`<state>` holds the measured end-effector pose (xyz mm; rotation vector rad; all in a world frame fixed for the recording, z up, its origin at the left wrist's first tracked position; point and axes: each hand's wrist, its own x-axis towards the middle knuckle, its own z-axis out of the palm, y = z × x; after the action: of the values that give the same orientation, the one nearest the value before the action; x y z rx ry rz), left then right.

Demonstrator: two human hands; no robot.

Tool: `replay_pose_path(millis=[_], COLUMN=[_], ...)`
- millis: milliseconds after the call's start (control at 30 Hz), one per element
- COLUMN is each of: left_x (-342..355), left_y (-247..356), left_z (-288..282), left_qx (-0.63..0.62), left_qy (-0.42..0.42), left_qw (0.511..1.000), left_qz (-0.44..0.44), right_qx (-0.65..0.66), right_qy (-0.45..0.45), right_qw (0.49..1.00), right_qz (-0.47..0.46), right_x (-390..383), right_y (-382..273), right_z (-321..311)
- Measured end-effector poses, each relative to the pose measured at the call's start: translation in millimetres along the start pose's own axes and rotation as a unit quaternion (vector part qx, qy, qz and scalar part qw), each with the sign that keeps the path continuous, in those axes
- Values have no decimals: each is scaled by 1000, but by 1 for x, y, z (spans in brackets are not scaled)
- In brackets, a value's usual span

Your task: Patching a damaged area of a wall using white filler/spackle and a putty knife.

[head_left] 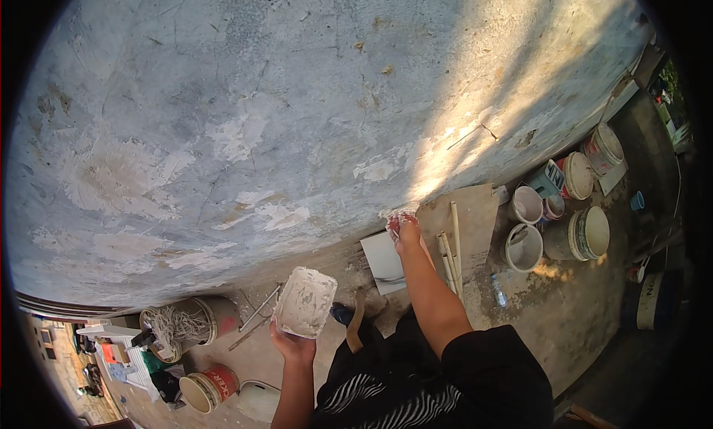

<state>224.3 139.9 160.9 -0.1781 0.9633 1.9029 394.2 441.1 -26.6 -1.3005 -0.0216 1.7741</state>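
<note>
My left hand [294,345] grips the lower end of a shallow rectangular plaster tray [305,303], its inside coated with off-white putty. With the arm stretched forward, my right hand [408,238] is closed around a small red, putty-smeared scraper [394,221]. The scraper's edge is at the low part of the wall [297,117], and my fingers partly hide its shape. Pale filler patches and thin cracks mark the blue-grey wall, and a band of sunlight crosses it.
A white panel [385,264] and thin wooden poles [456,240] lie beyond my right arm. Several buckets [524,248] stand at right, near a plastic bottle [499,291]. At left are a bucket of tangled string [178,329] and a red-and-white bucket [210,389].
</note>
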Motion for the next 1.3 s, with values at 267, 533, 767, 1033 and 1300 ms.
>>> replay_pose_path(millis=[267,533,767,1033,1300], left_x=[9,9,7,5,4], left_y=[-8,-15,-13,-5,2], left_z=[-3,10,8,0,-5], left_qx=[10,12,8,12,10], left_qy=[-8,-10,-9,-7,8], left_qw=[1000,1000,1000,1000,1000], left_qz=[-12,-24,-15,2,11], right_qx=[-9,-34,-1,10,59], right_qy=[-26,-18,45,19,20], right_qw=[1000,999,999,999,998], right_qz=[-12,20,19,-24,-28], right_x=[-28,-38,-6,3,-8], right_y=[-1,6,15,2,-6], right_z=[4,-49,-35,11,-35])
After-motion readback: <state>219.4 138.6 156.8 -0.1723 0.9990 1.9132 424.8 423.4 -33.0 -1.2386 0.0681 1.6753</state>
